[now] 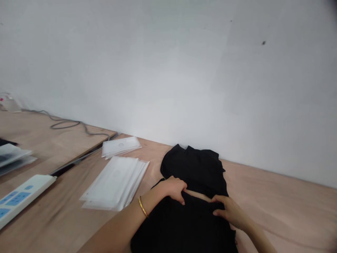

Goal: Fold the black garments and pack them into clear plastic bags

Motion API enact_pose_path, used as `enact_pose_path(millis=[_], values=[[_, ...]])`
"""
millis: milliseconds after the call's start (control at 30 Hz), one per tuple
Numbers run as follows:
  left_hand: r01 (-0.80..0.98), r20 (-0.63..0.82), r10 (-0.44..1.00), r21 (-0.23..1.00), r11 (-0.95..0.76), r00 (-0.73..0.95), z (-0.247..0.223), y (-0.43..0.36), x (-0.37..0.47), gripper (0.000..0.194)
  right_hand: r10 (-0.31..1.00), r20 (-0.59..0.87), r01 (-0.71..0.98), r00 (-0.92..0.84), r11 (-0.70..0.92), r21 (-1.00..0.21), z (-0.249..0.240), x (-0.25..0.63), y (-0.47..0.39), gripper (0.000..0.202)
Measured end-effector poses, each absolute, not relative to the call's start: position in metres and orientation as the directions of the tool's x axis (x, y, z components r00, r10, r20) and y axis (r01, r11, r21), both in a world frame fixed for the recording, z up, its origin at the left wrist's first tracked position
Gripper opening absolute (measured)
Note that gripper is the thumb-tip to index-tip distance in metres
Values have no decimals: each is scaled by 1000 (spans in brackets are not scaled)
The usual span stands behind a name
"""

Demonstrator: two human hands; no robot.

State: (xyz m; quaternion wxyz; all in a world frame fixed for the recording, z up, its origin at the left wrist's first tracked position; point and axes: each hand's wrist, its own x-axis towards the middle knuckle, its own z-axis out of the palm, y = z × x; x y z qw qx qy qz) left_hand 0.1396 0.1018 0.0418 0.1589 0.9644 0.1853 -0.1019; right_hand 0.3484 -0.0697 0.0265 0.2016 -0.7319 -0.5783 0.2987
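Note:
A piece of black cloth, possibly a garment, lies at the front of the table. Its far edge is between my two hands. My left hand, with a gold bangle on the wrist, grips the left part of that edge, thumb towards me. On the right, my right hand holds the same edge between thumb and fingers. Just beyond, a second black cloth pile lies rumpled against the wall. A strip of bare tabletop shows between the two cloths. The fingertips behind the edge are partly hidden.
Left of the cloth lie a stack of clear plastic bags and a smaller stack of bags. A white power strip and more plastic packets are farther left. A grey cable runs along the white wall.

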Motion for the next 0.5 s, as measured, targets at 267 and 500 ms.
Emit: enact_pose_path(millis=[267, 500], values=[[473, -133, 454, 231, -850, 881, 71, 108, 118, 31, 926, 5, 679, 378, -274, -681, 15, 371, -73, 15], [469, -20, 470, 135, -873, 882, 91, 37, 77, 18, 921, 273, 781, 279, -52, -623, 21, 356, -122, 7]])
